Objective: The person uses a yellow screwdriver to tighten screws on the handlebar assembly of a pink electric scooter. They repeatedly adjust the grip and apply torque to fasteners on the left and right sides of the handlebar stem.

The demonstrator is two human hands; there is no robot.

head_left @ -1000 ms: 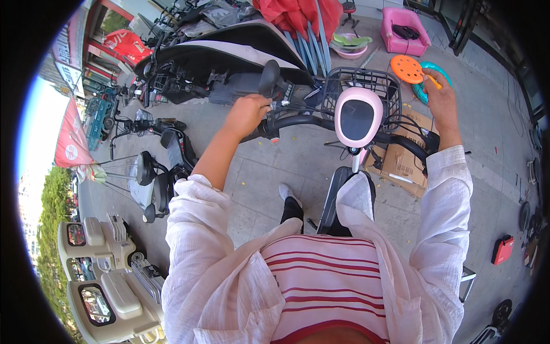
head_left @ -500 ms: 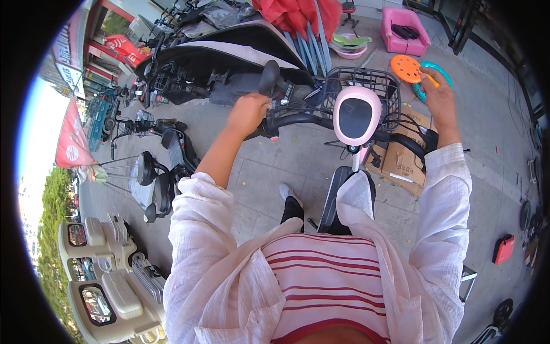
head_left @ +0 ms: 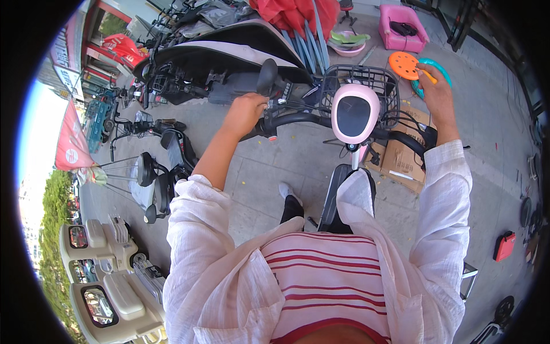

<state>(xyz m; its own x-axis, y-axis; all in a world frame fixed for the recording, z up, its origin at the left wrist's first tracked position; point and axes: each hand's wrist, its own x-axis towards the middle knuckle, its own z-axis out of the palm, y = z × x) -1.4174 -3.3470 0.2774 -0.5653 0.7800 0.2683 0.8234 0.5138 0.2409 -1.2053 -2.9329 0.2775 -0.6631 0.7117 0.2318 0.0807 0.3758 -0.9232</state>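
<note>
My left hand (head_left: 245,116) is closed round the left end of an e-bike's black handlebar (head_left: 298,119), hiding the grip. My right hand (head_left: 440,104) is raised above the right end of the handlebar, closed on a short orange stick-like handle (head_left: 427,75). What that handle belongs to cannot be made out. Between my arms stands the e-bike's oval display housing (head_left: 373,113), pink-rimmed with a dark face. Beyond it sits a black wire front basket (head_left: 344,77). The black seat (head_left: 338,198) is below, partly covered by my shirt.
An orange disc with holes (head_left: 403,65) and a teal round rim (head_left: 442,70) appear past my right hand. A flattened cardboard box (head_left: 405,157) lies under the handlebar. A pink armchair (head_left: 395,43) is at the back. Parked bikes (head_left: 177,150) and beige vehicles (head_left: 117,295) line the left.
The whole view has shifted very slightly. Both hands keep their holds, and the e-bike stays in the same place.
</note>
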